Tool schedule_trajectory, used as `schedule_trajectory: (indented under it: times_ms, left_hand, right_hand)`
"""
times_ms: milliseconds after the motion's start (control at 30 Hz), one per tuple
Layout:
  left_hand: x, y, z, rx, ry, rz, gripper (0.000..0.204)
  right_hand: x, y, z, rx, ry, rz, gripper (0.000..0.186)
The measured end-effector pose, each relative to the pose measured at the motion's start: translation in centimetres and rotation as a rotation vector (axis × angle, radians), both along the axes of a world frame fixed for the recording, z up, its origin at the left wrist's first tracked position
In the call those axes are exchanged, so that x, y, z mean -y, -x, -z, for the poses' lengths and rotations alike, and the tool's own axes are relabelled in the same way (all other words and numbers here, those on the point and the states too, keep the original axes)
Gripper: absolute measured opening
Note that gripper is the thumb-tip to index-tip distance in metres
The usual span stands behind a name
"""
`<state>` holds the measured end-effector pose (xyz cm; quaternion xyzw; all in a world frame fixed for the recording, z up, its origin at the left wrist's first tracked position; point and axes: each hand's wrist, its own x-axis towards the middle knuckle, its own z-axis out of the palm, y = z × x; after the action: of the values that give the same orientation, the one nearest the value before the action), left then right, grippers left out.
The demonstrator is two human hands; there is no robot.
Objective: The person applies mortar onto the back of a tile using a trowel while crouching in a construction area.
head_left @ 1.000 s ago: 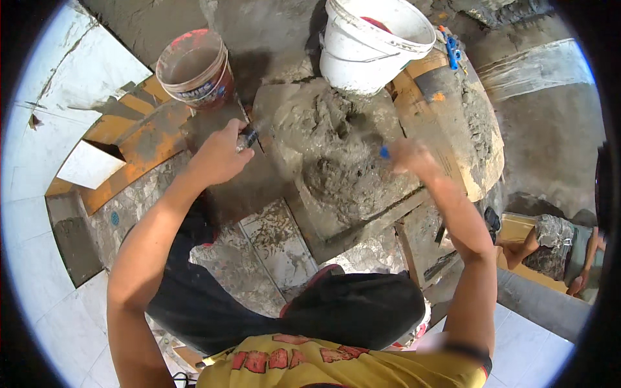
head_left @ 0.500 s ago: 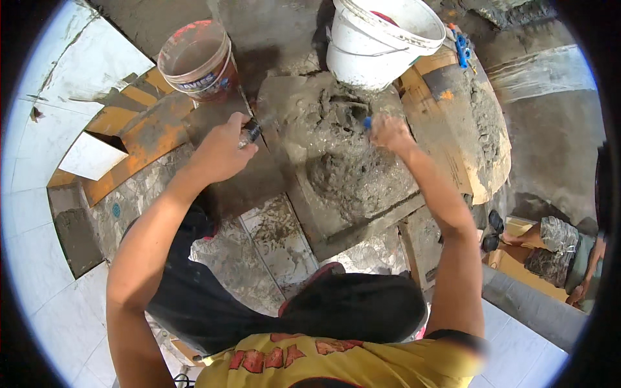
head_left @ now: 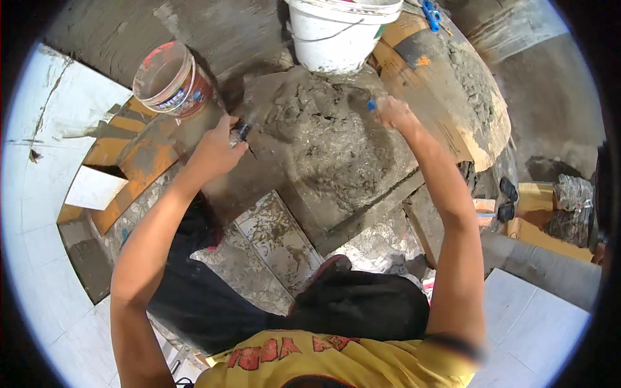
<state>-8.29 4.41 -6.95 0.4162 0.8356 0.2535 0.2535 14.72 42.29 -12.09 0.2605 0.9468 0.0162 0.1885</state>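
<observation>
A heap of wet grey mortar (head_left: 330,155) spreads over a board in front of me. My left hand (head_left: 218,145) is closed round a dark-handled tool (head_left: 243,132) at the mortar board's left side; the tool's far part is hard to make out. My right hand (head_left: 394,113) grips a blue-handled tool (head_left: 372,105) over the upper right of the heap, its working end hidden in the mortar. A white bucket (head_left: 330,45) stands just behind the heap, and a smaller reddish bucket (head_left: 165,81) is at the back left.
Mortar-smeared cardboard (head_left: 485,123) with blue tools (head_left: 430,13) lies at right. A white tile offcut (head_left: 95,187) rests left, near tiled surfaces (head_left: 35,258). A narrow board (head_left: 278,242) lies before my knees. Black sandals (head_left: 508,197) and a person's partly visible limb (head_left: 600,252) are right.
My right hand with the blue-handled tool has moved up across the mortar, whose surface looks reshaped. The view has shifted slightly; the other person is less visible. My left hand keeps its hold.
</observation>
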Motion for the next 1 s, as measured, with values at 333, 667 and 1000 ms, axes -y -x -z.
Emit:
schedule_trajectory:
  times_ms: [333,667,1000]
  left_hand:
    - [-4.1,-15.1,5.6,-0.236,-0.084,0.400,0.061]
    - [-9.0,-15.2,9.6,-0.490,0.246,0.493,0.063]
    - [-5.8,-15.6,3.4,-0.355,0.187,0.394,0.058]
  right_hand:
    - [10.5,-10.4,-0.5,-0.593,1.855,1.155,0.016]
    - [13.6,-13.5,-2.7,-0.691,1.912,1.263,0.019]
    - [12.0,-16.3,3.3,-0.246,0.115,0.215,0.025]
